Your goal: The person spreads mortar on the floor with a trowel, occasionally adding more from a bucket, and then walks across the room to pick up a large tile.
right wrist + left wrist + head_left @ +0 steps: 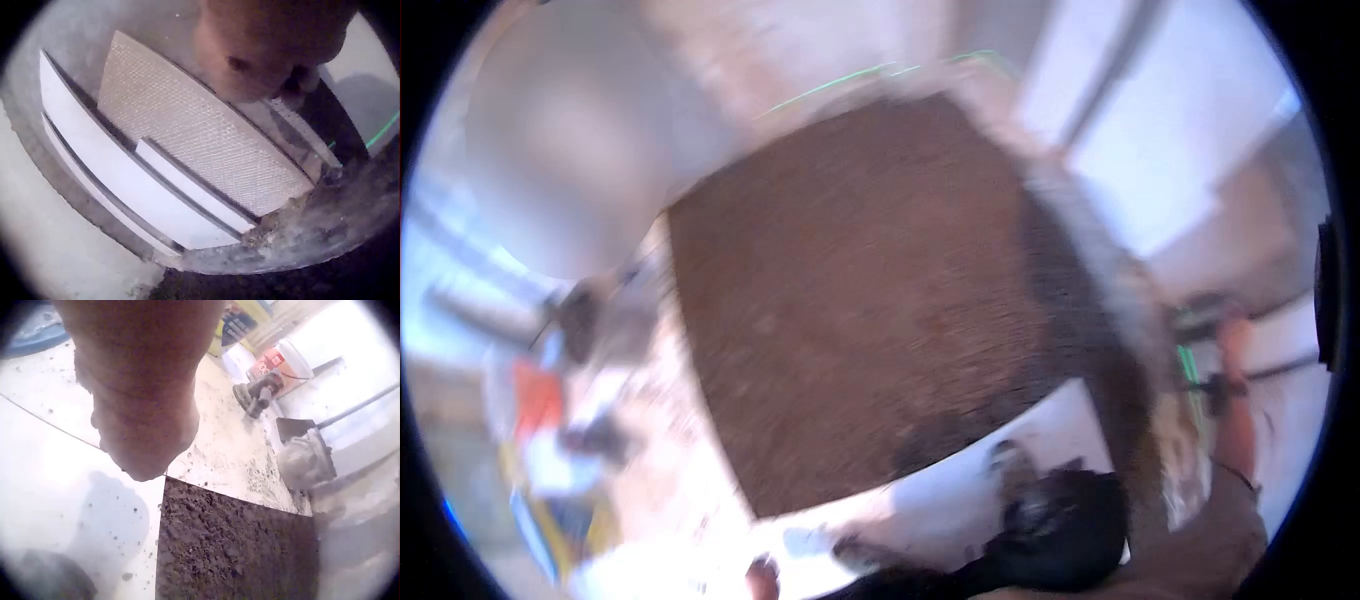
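Beyond the edge of a square bed of coarse brown material (850, 300), a person's right hand (269, 50) reaches down to the upper end of a narrow, pale, rough-faced strip (312, 136). The fingers bend downward, but whether they pinch the strip or only rest near it cannot be told.

The strip looks stiff and brittle, likely light for its slimness and gritty rather than slippery. Its long edges, taken near the middle, would probably offer the steadiest hold; the ends and corners look likeliest to chip.

Just beside the grip leans or lies a wide beige slab with a gridded face (200, 134), its long edge close enough to crowd the fingers. Past it are a long, smooth white panel (125, 162) and a shorter white piece (194, 187). A thin green line of light (382, 130) falls on the far side of the hand.

The left hand (140, 419) is over pale flooring (56, 469) near a corner of the brown bed; its fingers are hidden, so their state cannot be told. Ahead of it are an orange-and-white bucket (284, 365), a grey-and-dark tool (259, 397) and a cloudy, pale bundle (306, 461). Loose crumbs dot the flooring.
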Demonstrator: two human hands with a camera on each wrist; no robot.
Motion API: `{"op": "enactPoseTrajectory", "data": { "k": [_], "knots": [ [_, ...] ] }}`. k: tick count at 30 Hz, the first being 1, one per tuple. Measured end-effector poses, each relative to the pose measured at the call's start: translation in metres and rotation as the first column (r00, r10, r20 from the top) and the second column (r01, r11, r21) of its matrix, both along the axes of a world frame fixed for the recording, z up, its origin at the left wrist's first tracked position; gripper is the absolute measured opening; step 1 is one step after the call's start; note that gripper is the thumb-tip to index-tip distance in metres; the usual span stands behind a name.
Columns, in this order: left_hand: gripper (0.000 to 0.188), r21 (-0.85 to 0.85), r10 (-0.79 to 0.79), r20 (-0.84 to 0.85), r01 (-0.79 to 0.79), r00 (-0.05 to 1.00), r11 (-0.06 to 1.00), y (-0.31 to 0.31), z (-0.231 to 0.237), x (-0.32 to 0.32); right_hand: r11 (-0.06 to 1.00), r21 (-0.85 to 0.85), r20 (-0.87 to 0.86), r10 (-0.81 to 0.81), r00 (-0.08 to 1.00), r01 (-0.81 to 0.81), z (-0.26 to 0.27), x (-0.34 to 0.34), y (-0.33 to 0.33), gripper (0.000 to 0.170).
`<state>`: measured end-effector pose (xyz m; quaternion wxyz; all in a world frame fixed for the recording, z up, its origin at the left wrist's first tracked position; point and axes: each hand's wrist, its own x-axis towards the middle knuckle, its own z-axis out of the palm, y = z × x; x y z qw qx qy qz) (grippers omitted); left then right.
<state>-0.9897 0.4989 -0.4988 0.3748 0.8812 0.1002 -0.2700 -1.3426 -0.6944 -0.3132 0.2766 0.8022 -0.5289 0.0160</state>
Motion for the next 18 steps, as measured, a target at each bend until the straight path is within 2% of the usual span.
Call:
{"op": "enactPoseTrajectory", "data": {
  "k": [1,2,3,5,7,8,9,11,13,14,15,16,17,18],
  "knots": [
    [0.035,0.038,0.088,0.045,-0.090,0.995,0.995,-0.020,0.020,-0.008,0.997,0.062,0.206,-0.057,0.977,0.045,0.004,0.030,0.014,0.021],
    [0.036,0.068,0.175,0.093,-0.182,0.980,0.981,-0.075,0.068,-0.004,0.991,0.116,0.312,-0.095,0.945,0.062,0.007,0.051,0.017,0.022],
    [0.038,0.373,-0.303,0.235,0.202,0.924,0.906,-0.105,0.101,0.006,0.986,0.149,0.359,-0.123,0.925,0.073,0.004,0.068,0.018,0.023],
    [0.032,0.404,-0.097,0.154,0.027,0.983,0.914,-0.160,0.134,0.011,0.976,0.197,0.406,-0.171,0.898,0.097,0.006,0.089,0.022,0.026],
    [0.037,0.382,0.004,0.136,-0.056,0.991,0.922,-0.176,0.134,0.008,0.968,0.227,0.427,-0.200,0.882,0.110,0.004,0.096,0.025,0.029],
    [0.037,0.403,-0.015,0.177,-0.059,0.984,0.913,-0.190,0.139,0.008,0.965,0.238,0.434,-0.207,0.877,0.110,0.001,0.100,0.026,0.030],
    [0.036,0.348,0.027,0.204,-0.098,0.979,0.932,-0.172,0.108,0.011,0.964,0.242,0.433,-0.211,0.876,0.112,0.000,0.104,0.040,0.031],
    [0.041,0.407,0.015,0.250,-0.119,0.968,0.906,-0.180,0.099,0.013,0.960,0.257,0.448,-0.223,0.866,0.114,-0.001,0.103,0.050,0.034],
    [0.052,0.437,-0.022,0.285,-0.109,0.958,0.893,-0.181,0.090,0.014,0.961,0.256,0.468,-0.221,0.856,0.108,-0.005,0.100,0.067,0.037],
    [0.060,0.426,0.045,0.218,-0.136,0.975,0.895,-0.187,0.095,0.019,0.963,0.247,0.477,-0.216,0.852,0.106,-0.005,0.098,0.079,0.039],
    [0.064,0.464,0.064,0.213,-0.159,0.975,0.871,-0.183,0.083,0.017,0.964,0.244,0.484,-0.216,0.848,0.106,-0.010,0.096,0.098,0.040],
    [0.068,0.295,0.131,0.246,-0.202,0.960,0.934,-0.172,0.065,0.020,0.961,0.261,0.490,-0.218,0.844,0.097,-0.018,0.092,0.125,0.042],
    [0.077,0.343,0.182,0.228,-0.254,0.956,0.904,-0.161,0.039,0.016,0.946,0.317,0.485,-0.220,0.847,0.065,-0.026,0.085,0.160,0.044],
    [0.080,0.488,0.138,0.204,-0.223,0.969,0.844,-0.176,0.048,0.024,0.910,0.415,0.457,-0.202,0.866,-0.007,-0.034,0.080,0.206,0.045]
  ]
}}
